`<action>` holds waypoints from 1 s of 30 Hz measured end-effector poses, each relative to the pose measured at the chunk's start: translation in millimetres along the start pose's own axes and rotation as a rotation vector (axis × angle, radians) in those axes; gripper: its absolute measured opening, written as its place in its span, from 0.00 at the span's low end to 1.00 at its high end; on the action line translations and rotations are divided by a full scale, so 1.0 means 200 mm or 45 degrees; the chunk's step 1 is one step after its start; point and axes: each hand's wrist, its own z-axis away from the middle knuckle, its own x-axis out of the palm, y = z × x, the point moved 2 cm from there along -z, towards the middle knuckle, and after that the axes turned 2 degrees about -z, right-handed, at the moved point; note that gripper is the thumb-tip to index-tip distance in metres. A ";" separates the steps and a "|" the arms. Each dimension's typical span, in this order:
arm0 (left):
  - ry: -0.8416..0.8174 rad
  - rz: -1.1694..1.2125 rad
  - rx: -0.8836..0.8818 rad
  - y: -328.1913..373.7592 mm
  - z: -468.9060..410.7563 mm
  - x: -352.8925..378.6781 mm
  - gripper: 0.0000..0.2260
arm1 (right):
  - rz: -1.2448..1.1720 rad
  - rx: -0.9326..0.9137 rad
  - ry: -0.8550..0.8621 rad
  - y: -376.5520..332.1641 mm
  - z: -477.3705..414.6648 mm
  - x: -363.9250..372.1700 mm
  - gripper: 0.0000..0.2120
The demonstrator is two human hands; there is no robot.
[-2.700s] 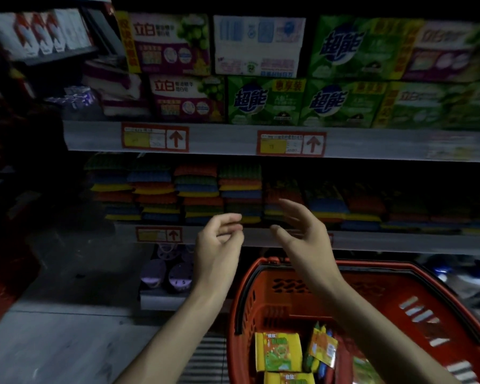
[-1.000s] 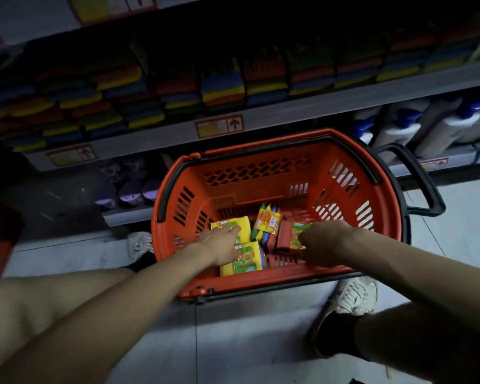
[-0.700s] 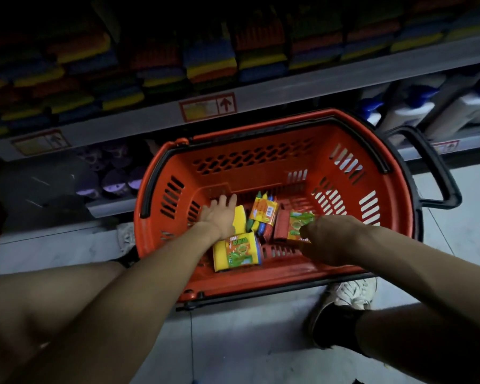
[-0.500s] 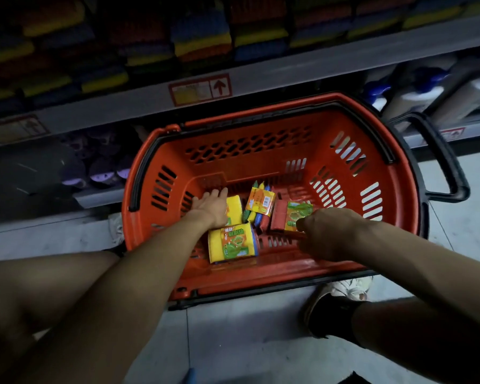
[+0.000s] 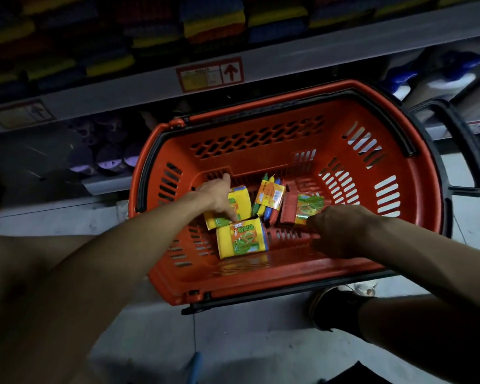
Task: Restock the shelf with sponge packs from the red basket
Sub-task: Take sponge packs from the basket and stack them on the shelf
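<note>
My left hand [image 5: 216,194] lies on a flat yellow pack [image 5: 240,199] at the middle of the red basket's [image 5: 261,275] floor, thumb across its glossy wrapper. I cannot tell whether my fingers have hold of it. My right hand [image 5: 341,231] is curled tight, fingertips pinching the near corner of a red-sided pack [image 5: 306,207] toward the basket's right. Between them an upright pack [image 5: 269,196] shows coloured sponge edges, and a shiny yellow front pack [image 5: 241,239] sits nearest the basket's near wall. The basket is hard slotted plastic with a black handle [image 5: 471,151]. Behind it runs a grey metal shelf [image 5: 288,55] stacked with striped sponges [image 5: 214,26]. Under the basket is pale, smooth floor [image 5: 261,342] in dim light.
</note>
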 end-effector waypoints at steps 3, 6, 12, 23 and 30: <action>0.081 -0.060 0.037 0.00 0.03 -0.07 0.50 | 0.035 -0.015 0.022 -0.01 0.01 0.00 0.21; -0.056 0.031 0.116 0.01 0.05 -0.12 0.38 | 0.071 -0.024 0.049 -0.02 0.03 -0.01 0.20; -0.513 0.138 0.251 0.06 0.10 -0.01 0.26 | 0.143 -0.017 0.098 -0.03 0.04 -0.01 0.17; -0.975 0.535 0.196 0.18 0.09 0.21 0.18 | 0.150 -0.024 0.051 0.00 0.02 0.01 0.18; -1.168 0.873 0.027 0.24 0.21 0.34 0.32 | 0.128 -0.035 -0.025 0.00 -0.01 0.04 0.20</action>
